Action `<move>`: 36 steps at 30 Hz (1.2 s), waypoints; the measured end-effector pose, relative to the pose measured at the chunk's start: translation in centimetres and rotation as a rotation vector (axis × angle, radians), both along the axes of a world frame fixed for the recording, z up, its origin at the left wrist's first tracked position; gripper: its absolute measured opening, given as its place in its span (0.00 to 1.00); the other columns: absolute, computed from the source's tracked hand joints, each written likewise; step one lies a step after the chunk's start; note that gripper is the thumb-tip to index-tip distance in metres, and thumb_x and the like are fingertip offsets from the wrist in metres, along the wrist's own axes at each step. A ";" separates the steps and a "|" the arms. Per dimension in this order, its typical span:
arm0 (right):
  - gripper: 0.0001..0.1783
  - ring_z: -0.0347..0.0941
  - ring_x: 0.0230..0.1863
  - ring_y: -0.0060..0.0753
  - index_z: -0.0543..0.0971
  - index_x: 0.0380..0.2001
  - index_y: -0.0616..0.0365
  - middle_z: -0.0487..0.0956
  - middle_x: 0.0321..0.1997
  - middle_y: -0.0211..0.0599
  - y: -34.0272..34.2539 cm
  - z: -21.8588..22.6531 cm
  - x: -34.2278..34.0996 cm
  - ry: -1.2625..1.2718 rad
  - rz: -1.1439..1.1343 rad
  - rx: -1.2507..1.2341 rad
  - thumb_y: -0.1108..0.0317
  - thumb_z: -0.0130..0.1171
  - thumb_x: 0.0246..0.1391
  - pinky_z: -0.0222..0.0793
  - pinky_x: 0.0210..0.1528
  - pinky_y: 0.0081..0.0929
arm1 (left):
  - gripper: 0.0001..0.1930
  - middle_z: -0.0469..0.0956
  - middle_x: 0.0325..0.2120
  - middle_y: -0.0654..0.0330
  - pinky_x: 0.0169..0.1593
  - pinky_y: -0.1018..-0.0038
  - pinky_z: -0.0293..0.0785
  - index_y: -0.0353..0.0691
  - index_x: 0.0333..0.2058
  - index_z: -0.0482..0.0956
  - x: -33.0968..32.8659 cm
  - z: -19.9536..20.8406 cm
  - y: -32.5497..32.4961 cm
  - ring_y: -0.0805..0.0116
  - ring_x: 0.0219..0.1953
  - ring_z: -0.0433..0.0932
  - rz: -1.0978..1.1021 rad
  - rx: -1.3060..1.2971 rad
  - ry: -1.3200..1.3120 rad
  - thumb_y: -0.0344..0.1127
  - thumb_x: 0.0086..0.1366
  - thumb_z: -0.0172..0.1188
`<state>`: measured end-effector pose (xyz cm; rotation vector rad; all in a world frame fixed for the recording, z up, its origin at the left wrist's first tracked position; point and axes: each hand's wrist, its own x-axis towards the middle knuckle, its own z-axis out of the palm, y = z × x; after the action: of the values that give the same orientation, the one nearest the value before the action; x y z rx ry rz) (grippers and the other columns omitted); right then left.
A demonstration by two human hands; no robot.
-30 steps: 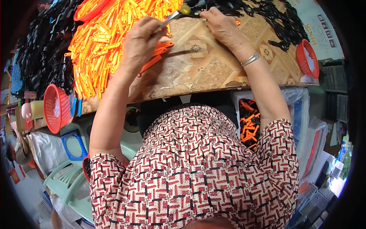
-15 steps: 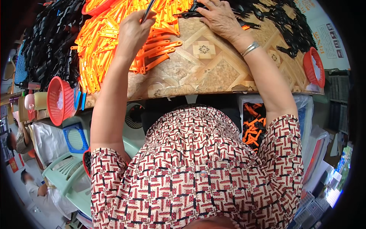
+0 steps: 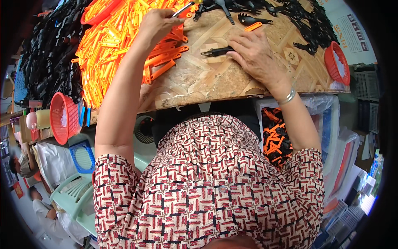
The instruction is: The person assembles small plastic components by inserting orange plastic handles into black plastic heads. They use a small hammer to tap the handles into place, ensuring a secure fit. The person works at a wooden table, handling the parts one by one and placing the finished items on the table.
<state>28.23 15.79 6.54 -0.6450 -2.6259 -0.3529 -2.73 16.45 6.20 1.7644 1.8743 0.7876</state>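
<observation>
My left hand [image 3: 156,25], above the right edge of a heap of orange plastic handles [image 3: 112,45], is closed round a slim, shiny metal rod [image 3: 182,10]. The rod slants up to the right, with a bit of yellow near its far end. Low over the table, my right hand [image 3: 258,56] has its fingers curled on a black plastic handle [image 3: 219,51], whose narrow end points left; the rest lies hidden under the palm. Just past those fingers shows an orange handle piece [image 3: 253,26]. Beyond it lies a black slotted spoon head [image 3: 252,19].
Black plastic parts cover the table's far side [image 3: 294,16], and another black heap [image 3: 49,54] stands at the left. Red baskets stand at the left edge [image 3: 64,118] and right edge [image 3: 338,62]. Below the table edge, a lined box holds orange-and-black pieces [image 3: 277,135]. Other people are at far left.
My right hand has drawn back toward me from the black parts, with a black handle under it. My left hand has shifted right, and its rod now tilts more to the right.
</observation>
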 end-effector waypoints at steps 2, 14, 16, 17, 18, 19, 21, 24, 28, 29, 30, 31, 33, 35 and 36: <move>0.14 0.71 0.52 0.34 0.80 0.40 0.55 0.79 0.42 0.32 -0.9 -0.1 0.6 0.010 -0.017 -0.061 0.60 0.65 0.53 0.60 0.56 0.35 | 0.14 0.77 0.22 0.67 0.28 0.77 0.65 0.39 0.35 0.85 0.3 0.0 -1.8 0.79 0.25 0.72 -0.028 -0.071 -0.281 0.45 0.63 0.66; 0.14 0.70 0.51 0.38 0.79 0.41 0.57 0.75 0.43 0.35 -3.3 -1.4 -0.6 0.180 -0.099 -0.316 0.68 0.63 0.50 0.61 0.54 0.36 | 0.16 0.72 0.18 0.70 0.23 0.77 0.60 0.40 0.46 0.85 -2.9 0.3 -7.2 0.81 0.21 0.68 0.042 -0.065 -0.038 0.43 0.63 0.68; 0.13 0.70 0.51 0.39 0.79 0.41 0.57 0.76 0.44 0.35 -3.5 -2.0 -0.9 0.204 -0.105 -0.259 0.69 0.64 0.50 0.62 0.54 0.37 | 0.16 0.72 0.18 0.69 0.24 0.77 0.61 0.40 0.45 0.85 -2.5 0.2 -5.8 0.81 0.21 0.69 0.110 -0.111 -0.050 0.43 0.64 0.67; 0.13 0.70 0.52 0.39 0.79 0.41 0.57 0.76 0.45 0.35 -3.5 -2.1 -1.1 0.215 -0.110 -0.229 0.69 0.64 0.50 0.62 0.55 0.37 | 0.16 0.72 0.18 0.69 0.24 0.76 0.61 0.41 0.45 0.86 -2.3 -0.4 -4.5 0.80 0.21 0.69 0.131 -0.049 -0.008 0.44 0.65 0.66; 0.13 0.70 0.52 0.39 0.79 0.41 0.58 0.76 0.45 0.35 -3.6 -2.2 -1.1 0.210 -0.114 -0.226 0.69 0.64 0.50 0.62 0.55 0.37 | 0.16 0.73 0.17 0.65 0.25 0.72 0.63 0.41 0.45 0.86 -2.2 -1.0 -3.1 0.77 0.21 0.70 0.126 0.060 0.018 0.46 0.67 0.63; 0.14 0.70 0.52 0.39 0.79 0.41 0.58 0.76 0.45 0.35 -3.7 -2.1 -1.3 0.204 -0.119 -0.220 0.69 0.64 0.50 0.62 0.55 0.37 | 0.16 0.74 0.18 0.63 0.27 0.72 0.66 0.41 0.45 0.86 -2.1 -1.5 -1.6 0.75 0.21 0.71 0.123 0.107 0.094 0.46 0.67 0.62; 0.14 0.70 0.52 0.40 0.79 0.41 0.58 0.76 0.45 0.35 -3.8 -2.0 -1.4 0.200 -0.133 -0.219 0.69 0.65 0.50 0.63 0.55 0.37 | 0.17 0.76 0.20 0.58 0.31 0.71 0.71 0.42 0.46 0.85 -1.2 -2.0 1.3 0.71 0.24 0.74 0.102 0.099 0.234 0.47 0.67 0.61; 0.13 0.70 0.52 0.41 0.79 0.40 0.58 0.77 0.46 0.36 -3.8 -2.1 -1.3 0.231 -0.143 -0.233 0.69 0.65 0.50 0.64 0.55 0.37 | 0.14 0.81 0.27 0.58 0.37 0.72 0.75 0.46 0.48 0.85 0.1 -2.9 3.4 0.71 0.31 0.78 -0.038 0.035 0.221 0.43 0.67 0.61; 0.13 0.71 0.51 0.42 0.78 0.39 0.58 0.77 0.45 0.37 -4.0 -2.2 -0.9 0.295 -0.186 -0.263 0.69 0.65 0.49 0.65 0.55 0.37 | 0.13 0.83 0.30 0.66 0.34 0.75 0.71 0.48 0.49 0.85 2.1 -1.3 1.3 0.76 0.30 0.75 -0.200 -0.030 -0.114 0.39 0.68 0.60; 0.13 0.71 0.50 0.42 0.77 0.38 0.58 0.77 0.45 0.37 -4.1 -2.2 -1.0 0.309 -0.192 -0.277 0.69 0.65 0.49 0.65 0.55 0.37 | 0.13 0.83 0.30 0.66 0.33 0.76 0.70 0.48 0.50 0.85 1.8 -1.4 0.9 0.77 0.30 0.74 -0.183 -0.003 -0.191 0.39 0.68 0.60; 0.13 0.72 0.49 0.43 0.77 0.38 0.58 0.77 0.44 0.38 -4.0 -2.1 -1.0 0.318 -0.212 -0.280 0.69 0.65 0.49 0.66 0.54 0.37 | 0.13 0.82 0.30 0.66 0.32 0.77 0.69 0.48 0.50 0.85 1.5 -1.0 0.4 0.78 0.29 0.73 -0.162 0.029 -0.270 0.39 0.68 0.60; 0.13 0.73 0.48 0.44 0.77 0.39 0.58 0.77 0.43 0.39 -4.0 -2.0 -1.0 0.326 -0.232 -0.282 0.70 0.65 0.49 0.67 0.53 0.37 | 0.13 0.83 0.30 0.67 0.29 0.79 0.66 0.46 0.49 0.85 1.3 -0.1 -0.2 0.80 0.27 0.72 -0.082 0.006 -0.284 0.40 0.69 0.59; 0.13 0.74 0.45 0.46 0.77 0.39 0.59 0.78 0.41 0.40 -4.1 -1.8 -0.9 0.388 -0.289 -0.295 0.71 0.65 0.49 0.69 0.51 0.37 | 0.13 0.82 0.29 0.67 0.29 0.79 0.66 0.46 0.49 0.85 0.6 0.1 -0.6 0.81 0.27 0.72 0.001 0.039 -0.198 0.40 0.70 0.59; 0.13 0.76 0.42 0.48 0.77 0.39 0.59 0.79 0.39 0.42 -4.1 -1.8 -0.7 0.499 -0.364 -0.317 0.72 0.64 0.49 0.71 0.47 0.38 | 0.13 0.82 0.28 0.66 0.31 0.79 0.67 0.45 0.47 0.85 0.0 0.4 -0.6 0.81 0.28 0.73 0.040 0.068 -0.163 0.40 0.69 0.60; 0.13 0.77 0.41 0.49 0.77 0.39 0.59 0.80 0.39 0.43 -4.1 -1.8 -0.6 0.551 -0.393 -0.340 0.72 0.64 0.49 0.72 0.45 0.38 | 0.12 0.82 0.28 0.66 0.32 0.79 0.68 0.44 0.47 0.86 0.0 0.1 -0.7 0.81 0.29 0.73 0.010 0.076 -0.152 0.40 0.69 0.61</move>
<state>27.59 11.65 4.70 -1.1842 -2.0324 0.1571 -2.70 15.75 6.34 1.6904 1.7761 0.9797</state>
